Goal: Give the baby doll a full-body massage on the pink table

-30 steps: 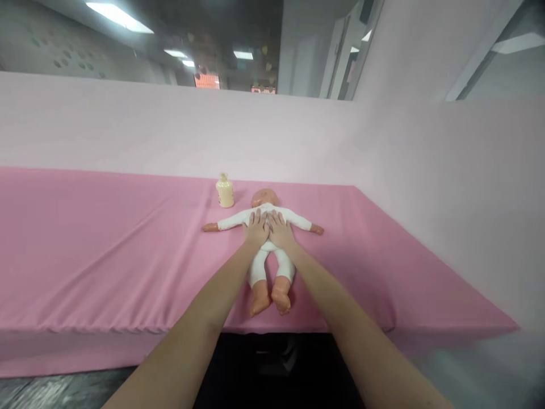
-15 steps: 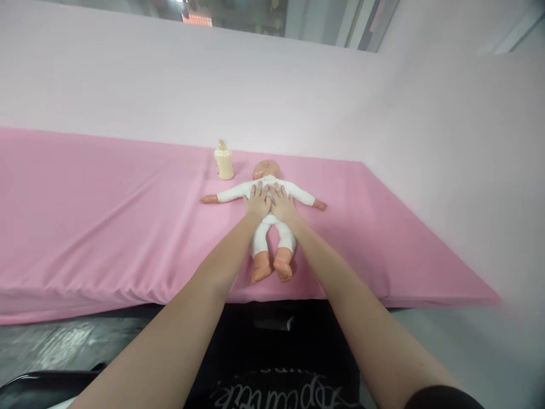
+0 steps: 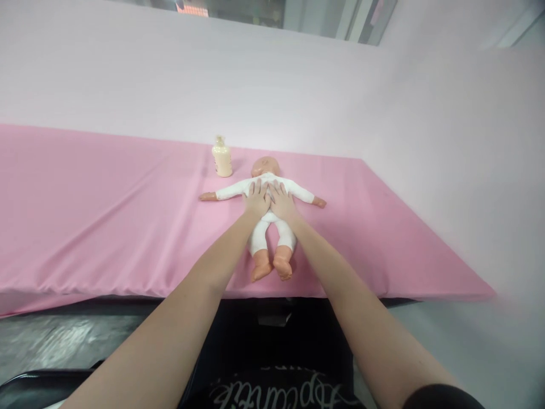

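Note:
A baby doll (image 3: 284, 234) in a white suit lies on its back on the pink-covered table (image 3: 128, 227), its head away from me and its arms stretched out sideways. Flat on the left side of its torso rests my left hand (image 3: 257, 199), fingers extended toward its shoulders. My right hand (image 3: 281, 201) lies the same way on the right side, close beside the left. Both palms face down and hide the middle of the doll's body. Left of the doll's head stands a cream pump bottle (image 3: 222, 158), which neither hand touches.
A pale wall (image 3: 272, 85) rises behind the table, with a window (image 3: 255, 14) at the top. The cloth's right edge slants toward me. At lower left a black chair part (image 3: 46, 380) shows above the grey floor (image 3: 63, 341).
The view has shifted slightly, so the table and bottle appear a little higher. Both hands stay flat on the doll's torso, with hardly any visible movement.

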The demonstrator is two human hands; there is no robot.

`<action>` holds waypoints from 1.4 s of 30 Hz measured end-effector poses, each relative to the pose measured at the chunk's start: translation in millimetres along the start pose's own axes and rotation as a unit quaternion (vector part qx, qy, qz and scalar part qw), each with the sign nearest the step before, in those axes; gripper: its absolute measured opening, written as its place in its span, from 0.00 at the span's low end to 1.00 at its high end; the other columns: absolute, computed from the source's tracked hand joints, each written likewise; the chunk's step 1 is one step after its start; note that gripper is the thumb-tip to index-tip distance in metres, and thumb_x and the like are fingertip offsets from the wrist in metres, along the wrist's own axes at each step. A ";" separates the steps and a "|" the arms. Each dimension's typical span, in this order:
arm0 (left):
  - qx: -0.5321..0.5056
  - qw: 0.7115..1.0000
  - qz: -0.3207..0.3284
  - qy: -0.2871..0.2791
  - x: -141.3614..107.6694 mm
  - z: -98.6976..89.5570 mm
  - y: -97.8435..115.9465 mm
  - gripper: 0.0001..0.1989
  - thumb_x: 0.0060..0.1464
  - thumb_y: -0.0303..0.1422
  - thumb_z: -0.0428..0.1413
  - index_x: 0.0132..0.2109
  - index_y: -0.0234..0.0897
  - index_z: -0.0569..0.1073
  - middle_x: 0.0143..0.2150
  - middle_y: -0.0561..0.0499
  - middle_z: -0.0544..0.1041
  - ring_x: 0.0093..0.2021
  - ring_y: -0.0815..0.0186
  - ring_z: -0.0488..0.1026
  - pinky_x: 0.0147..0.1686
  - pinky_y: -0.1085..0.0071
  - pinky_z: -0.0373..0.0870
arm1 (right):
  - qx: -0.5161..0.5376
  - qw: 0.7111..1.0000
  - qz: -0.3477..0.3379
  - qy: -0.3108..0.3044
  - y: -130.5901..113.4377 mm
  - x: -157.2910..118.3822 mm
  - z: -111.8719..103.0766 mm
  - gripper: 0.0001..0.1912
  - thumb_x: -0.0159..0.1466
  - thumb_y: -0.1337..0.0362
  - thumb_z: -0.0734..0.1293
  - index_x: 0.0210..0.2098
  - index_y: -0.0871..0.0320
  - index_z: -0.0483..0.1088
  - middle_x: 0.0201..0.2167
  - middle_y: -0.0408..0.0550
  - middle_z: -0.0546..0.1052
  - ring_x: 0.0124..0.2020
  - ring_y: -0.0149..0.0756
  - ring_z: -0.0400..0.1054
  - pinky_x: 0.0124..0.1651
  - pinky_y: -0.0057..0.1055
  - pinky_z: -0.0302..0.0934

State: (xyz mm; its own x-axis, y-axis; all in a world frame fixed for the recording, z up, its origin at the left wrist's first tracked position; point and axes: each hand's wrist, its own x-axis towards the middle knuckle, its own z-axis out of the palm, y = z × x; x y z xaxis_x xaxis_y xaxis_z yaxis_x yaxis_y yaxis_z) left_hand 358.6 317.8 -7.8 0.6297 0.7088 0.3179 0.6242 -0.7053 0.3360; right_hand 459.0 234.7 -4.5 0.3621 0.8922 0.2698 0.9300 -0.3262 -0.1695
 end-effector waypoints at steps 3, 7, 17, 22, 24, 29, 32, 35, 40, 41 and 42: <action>-0.004 1.000 0.008 0.009 -1.3 -0.4 0.0 0.28 0.63 0.39 0.36 0.69 0.47 0.48 0.72 0.53 0.39 0.70 0.55 0.37 0.63 0.42 0.41 | 0.007 1.000 0.001 0.010 0.3 -2.3 -1.5 0.31 0.71 0.52 0.45 0.70 0.50 0.33 0.68 0.41 0.27 0.70 0.43 0.23 0.68 0.52 0.36; -0.015 1.000 0.014 0.006 -4.8 -6.5 2.2 0.28 0.64 0.39 0.36 0.69 0.45 0.48 0.72 0.52 0.39 0.70 0.55 0.37 0.63 0.41 0.42 | 0.018 1.000 -0.005 -0.013 1.2 -4.6 -7.7 0.30 0.71 0.52 0.45 0.70 0.48 0.35 0.68 0.39 0.29 0.70 0.42 0.25 0.69 0.51 0.36; -0.026 0.998 0.047 0.021 -13.8 -23.7 4.7 0.29 0.62 0.40 0.40 0.69 0.43 0.52 0.72 0.49 0.43 0.70 0.51 0.38 0.62 0.39 0.44 | 0.121 0.991 -0.004 -0.062 5.1 -10.2 -23.8 0.31 0.68 0.54 0.51 0.70 0.50 0.42 0.68 0.42 0.37 0.71 0.38 0.27 0.71 0.46 0.33; -0.037 0.997 0.063 0.011 -20.6 -35.4 4.9 0.27 0.63 0.37 0.40 0.68 0.43 0.54 0.72 0.49 0.43 0.70 0.50 0.39 0.62 0.39 0.46 | 0.192 0.980 0.002 -0.056 4.4 -15.0 -29.9 0.32 0.66 0.56 0.54 0.69 0.50 0.47 0.68 0.43 0.41 0.71 0.36 0.30 0.72 0.45 0.31; -0.045 0.997 0.064 -0.007 -22.3 -39.5 5.0 0.27 0.63 0.36 0.38 0.68 0.42 0.54 0.72 0.50 0.43 0.71 0.52 0.40 0.62 0.41 0.47 | 0.200 0.977 0.006 -0.067 2.1 -15.4 -35.0 0.33 0.65 0.56 0.56 0.68 0.51 0.48 0.68 0.44 0.41 0.71 0.38 0.30 0.72 0.45 0.30; -0.034 0.997 0.053 -0.036 -18.9 -42.8 7.5 0.27 0.64 0.32 0.36 0.68 0.43 0.53 0.71 0.52 0.42 0.71 0.54 0.39 0.64 0.42 0.46 | 0.151 0.982 -0.001 -0.113 -6.1 -16.8 -47.5 0.34 0.66 0.57 0.52 0.70 0.50 0.40 0.68 0.41 0.36 0.71 0.35 0.23 0.72 0.45 0.27; -0.027 0.997 0.052 -0.041 -15.3 -40.8 7.2 0.28 0.63 0.31 0.36 0.68 0.44 0.53 0.71 0.53 0.42 0.71 0.54 0.39 0.64 0.42 0.45 | 0.105 0.986 -0.006 -0.129 -8.6 -19.0 -46.9 0.33 0.68 0.55 0.48 0.70 0.53 0.35 0.68 0.42 0.33 0.71 0.35 0.21 0.72 0.45 0.26; -0.028 0.997 0.065 -0.029 -14.6 -36.9 3.7 0.27 0.63 0.31 0.36 0.68 0.45 0.53 0.71 0.53 0.43 0.71 0.55 0.39 0.64 0.42 0.45 | 0.072 0.989 -0.017 -0.125 -7.5 -20.0 -40.3 0.33 0.69 0.55 0.47 0.71 0.54 0.34 0.68 0.42 0.32 0.71 0.34 0.21 0.72 0.45 0.27; -0.033 0.996 0.083 0.020 -18.3 -27.1 -1.0 0.26 0.63 0.34 0.37 0.68 0.45 0.55 0.71 0.52 0.44 0.71 0.54 0.41 0.63 0.41 0.47 | 0.064 0.992 -0.019 -0.109 -3.4 -19.9 -29.8 0.33 0.68 0.59 0.47 0.71 0.55 0.34 0.68 0.44 0.33 0.71 0.36 0.23 0.71 0.49 0.29; -0.034 0.996 0.083 0.029 -18.9 -25.5 -1.5 0.27 0.63 0.34 0.38 0.68 0.45 0.55 0.71 0.51 0.44 0.71 0.53 0.40 0.63 0.41 0.46 | 0.067 0.992 -0.021 -0.102 -3.2 -19.9 -28.4 0.33 0.68 0.59 0.47 0.71 0.56 0.35 0.68 0.46 0.33 0.71 0.36 0.23 0.71 0.49 0.30; -0.037 0.995 0.081 0.034 -19.5 -24.3 -2.0 0.27 0.63 0.35 0.39 0.67 0.45 0.56 0.71 0.51 0.44 0.71 0.53 0.40 0.63 0.40 0.45 | 0.070 0.992 -0.025 -0.099 -3.1 -20.0 -27.2 0.33 0.69 0.59 0.47 0.71 0.57 0.35 0.68 0.47 0.34 0.71 0.37 0.23 0.71 0.49 0.31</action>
State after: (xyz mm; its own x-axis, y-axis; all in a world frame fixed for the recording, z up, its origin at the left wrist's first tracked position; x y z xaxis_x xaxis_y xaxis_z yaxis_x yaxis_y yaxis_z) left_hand 333.8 305.6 6.8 0.6851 0.5873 0.4310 0.4799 -0.8089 0.3396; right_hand 450.6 209.4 16.4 0.2841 0.9544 0.0914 0.9233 -0.2467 -0.2945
